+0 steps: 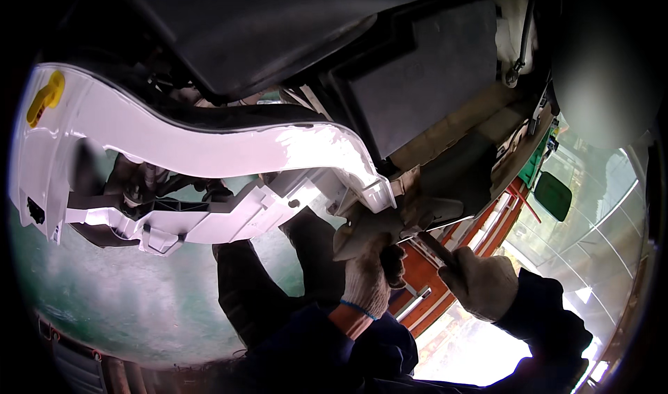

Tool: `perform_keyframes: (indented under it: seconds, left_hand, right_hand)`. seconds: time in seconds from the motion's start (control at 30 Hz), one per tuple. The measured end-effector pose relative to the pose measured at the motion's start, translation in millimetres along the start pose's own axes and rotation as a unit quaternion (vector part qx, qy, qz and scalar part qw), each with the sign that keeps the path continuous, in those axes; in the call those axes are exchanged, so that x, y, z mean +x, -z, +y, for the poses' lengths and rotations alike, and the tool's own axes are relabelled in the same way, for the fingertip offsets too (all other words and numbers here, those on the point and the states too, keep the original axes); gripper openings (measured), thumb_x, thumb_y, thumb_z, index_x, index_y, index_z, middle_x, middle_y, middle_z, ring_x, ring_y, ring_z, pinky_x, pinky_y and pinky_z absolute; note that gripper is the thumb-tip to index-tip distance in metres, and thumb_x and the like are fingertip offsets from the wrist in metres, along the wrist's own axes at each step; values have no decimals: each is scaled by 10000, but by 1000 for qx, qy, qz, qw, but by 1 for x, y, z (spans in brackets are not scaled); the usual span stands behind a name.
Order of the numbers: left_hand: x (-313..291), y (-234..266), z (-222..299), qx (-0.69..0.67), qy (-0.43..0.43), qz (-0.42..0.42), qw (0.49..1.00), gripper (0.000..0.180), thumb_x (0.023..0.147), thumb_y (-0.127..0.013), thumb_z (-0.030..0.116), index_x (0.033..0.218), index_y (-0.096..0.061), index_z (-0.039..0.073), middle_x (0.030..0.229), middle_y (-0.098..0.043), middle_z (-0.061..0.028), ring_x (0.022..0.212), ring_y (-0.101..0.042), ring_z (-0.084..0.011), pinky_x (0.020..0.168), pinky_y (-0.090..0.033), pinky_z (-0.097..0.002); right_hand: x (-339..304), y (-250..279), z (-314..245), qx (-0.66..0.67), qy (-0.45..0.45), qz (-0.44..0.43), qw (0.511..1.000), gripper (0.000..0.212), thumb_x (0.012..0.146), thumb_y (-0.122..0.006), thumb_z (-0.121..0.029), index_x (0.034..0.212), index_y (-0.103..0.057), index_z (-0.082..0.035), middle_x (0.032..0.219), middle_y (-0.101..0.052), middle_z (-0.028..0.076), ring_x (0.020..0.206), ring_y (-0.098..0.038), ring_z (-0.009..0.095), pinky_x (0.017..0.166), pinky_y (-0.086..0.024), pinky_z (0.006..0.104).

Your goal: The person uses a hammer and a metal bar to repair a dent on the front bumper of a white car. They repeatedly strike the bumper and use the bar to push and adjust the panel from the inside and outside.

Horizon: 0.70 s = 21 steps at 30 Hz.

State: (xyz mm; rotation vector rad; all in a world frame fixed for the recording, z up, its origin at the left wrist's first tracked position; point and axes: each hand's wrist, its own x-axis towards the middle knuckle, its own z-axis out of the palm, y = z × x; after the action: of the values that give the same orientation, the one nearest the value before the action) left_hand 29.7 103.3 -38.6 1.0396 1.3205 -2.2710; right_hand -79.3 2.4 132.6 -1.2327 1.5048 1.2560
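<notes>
Big white car frame (pixel 229 143) fills L & ctr of pic, curving to a pt mid-frame; yellow hook (pixel 46 100) on its upper L end. Dark covers (pixel 428 67) crowd the top, close over the work. Green floor (pixel 139 296) lower L, person's legs (pixel 261 276) bottom ctr. Pale tank (pixel 515 29) upper R, contents can't be made out. Red rack (pixel 417 286) lower R, behind hands, w/ metal strips; green sheet-like thing (pixel 553 196) further R.

Grey panel (pixel 363 231) sits just R of ctr, by the frame's pointed end. L hand (pixel 369 276), gloved, comes up from bottom ctr against panel's lower edge; fingers partly hidden, can't tell if gripping. R hand (pixel 480 283), also gloved, dark sleeve from lower R, curled round slim bar (pixel 436 248) angled up-L, tip near panel.
</notes>
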Motion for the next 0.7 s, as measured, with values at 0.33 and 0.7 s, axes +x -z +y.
perform_keyframes:
  seconds: [0.33, 0.7]
  left_hand:
    - [2, 4, -2, 10, 11, -9, 1000, 220, 1015, -613, 247, 899, -601, 61, 705, -643, -92, 475, -539, -173, 407, -350, -299]
    - [1, 2, -1, 19, 8, -6, 1000, 197, 1017, -602, 232, 930, -594, 56, 719, -641, -95, 475, -536, -171, 400, -329, -301]
  right_hand:
    - [-2, 12, -6, 73, 93, 215, 969, 268, 1036, -637, -264, 1079, -588, -4, 622, -637, 121, 492, -670, 280, 453, -513, 390]
    - [3, 12, 1, -21, 34, 11, 999, 314, 1030, -644, -323, 1018, -589, -14, 626, -647, 108, 497, -669, 302, 465, -520, 396]
